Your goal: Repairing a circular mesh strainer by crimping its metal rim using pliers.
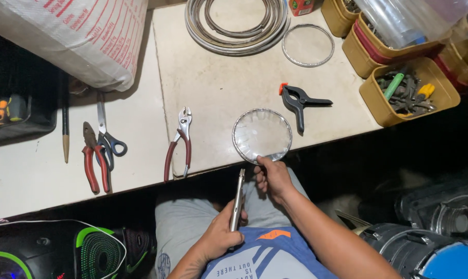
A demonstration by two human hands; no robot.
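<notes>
Fingers of the right hand pinch the near rim of a round glass lens in a metal ring, which lies flat at the table's front edge; we judge the pinch steadies the disc where it overhangs slightly. The left hand is closed around a slim metal tool, held upright with its tip pointing to twelve o'clock, just short of the lens rim; whether it is a blade, file or flat driver we cannot tell, as we see it edge-on. At nine o'clock from the lens lie slip-joint pliers, placed within easy reach, then scissors and red-handled pliers farther out. At two o'clock rests a black spring clamp. At twelve o'clock we note a loose thin ring and a stack of larger metal rings, cut off by the upper border. Yellow bins of small hardware stand at two o'clock; their contents are too tangled to identify. A white sack at ten o'clock is only partly in view, and the dark areas below the table hide most detail.
</notes>
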